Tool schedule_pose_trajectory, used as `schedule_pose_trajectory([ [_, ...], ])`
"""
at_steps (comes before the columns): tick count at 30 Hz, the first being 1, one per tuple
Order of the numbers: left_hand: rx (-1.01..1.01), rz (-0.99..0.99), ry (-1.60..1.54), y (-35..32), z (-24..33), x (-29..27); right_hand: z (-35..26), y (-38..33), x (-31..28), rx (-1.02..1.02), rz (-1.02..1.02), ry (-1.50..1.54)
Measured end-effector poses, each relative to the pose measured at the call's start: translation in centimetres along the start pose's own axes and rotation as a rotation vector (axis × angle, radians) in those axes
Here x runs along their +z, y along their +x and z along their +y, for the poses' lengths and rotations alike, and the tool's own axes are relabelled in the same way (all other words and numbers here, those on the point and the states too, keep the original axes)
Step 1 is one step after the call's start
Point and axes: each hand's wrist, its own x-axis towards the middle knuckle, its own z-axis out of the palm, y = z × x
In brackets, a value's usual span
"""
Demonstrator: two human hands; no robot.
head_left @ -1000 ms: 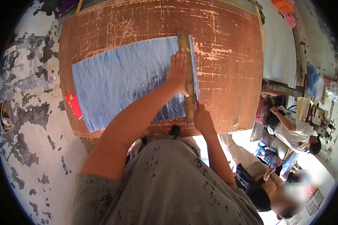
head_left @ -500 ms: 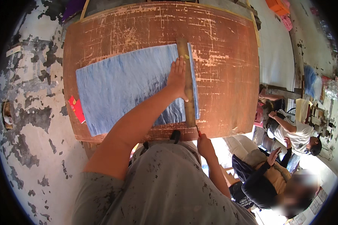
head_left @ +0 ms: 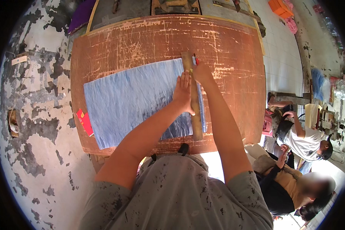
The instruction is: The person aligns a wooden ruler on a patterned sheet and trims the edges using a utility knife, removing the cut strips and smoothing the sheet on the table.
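Note:
A stack of streaky blue sheets [head_left: 130, 101] lies across the worn brown table [head_left: 235, 103]. Along its right side runs a long flat wooden straightedge [head_left: 196, 122], leaving a narrow blue strip showing beyond it. My left hand [head_left: 184, 94] lies flat with fingers stretched out, pressing at the straightedge's left edge and on the sheets. At the straightedge's far end, just right of it, my right hand [head_left: 203, 73] is closed round a red-handled knife [head_left: 197, 60]. The knife's dark tip points away from me; where it meets the strip is hard to make out.
A red packet [head_left: 84, 122] pokes out by the left edge of the sheets. Two people sit at the right, one in a white shirt [head_left: 304, 140] near machinery, one in dark sleeves [head_left: 278, 191]. A peeling wall [head_left: 38, 115] stands at the left.
My right hand has carried the knife from the near end of the straightedge up to its far end. The left hand stays pressed in place. The view has shifted slightly.

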Motion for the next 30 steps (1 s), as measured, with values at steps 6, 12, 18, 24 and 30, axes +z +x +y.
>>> schedule_pose_trajectory([
  [6,-0.024,-0.019,-0.016,-0.5,-1.2,0.8,-4.5,-0.1,-1.5,-0.092,-0.191,-0.138],
  [12,0.002,0.010,-0.001,0.2,-0.6,0.6,-0.1,-4.1,0.7,0.001,-0.162,-0.103],
  [18,-0.032,-0.037,0.010,-0.3,-0.9,0.2,1.2,-17.0,0.0,0.084,-0.266,-0.052],
  [24,-0.026,-0.017,-0.024,0.0,-0.8,0.8,4.7,-27.3,1.1,0.278,-0.280,0.022],
  [30,-0.022,-0.024,-0.048,-0.1,-1.2,0.0,6.5,-33.3,2.2,0.397,-0.329,0.001],
])
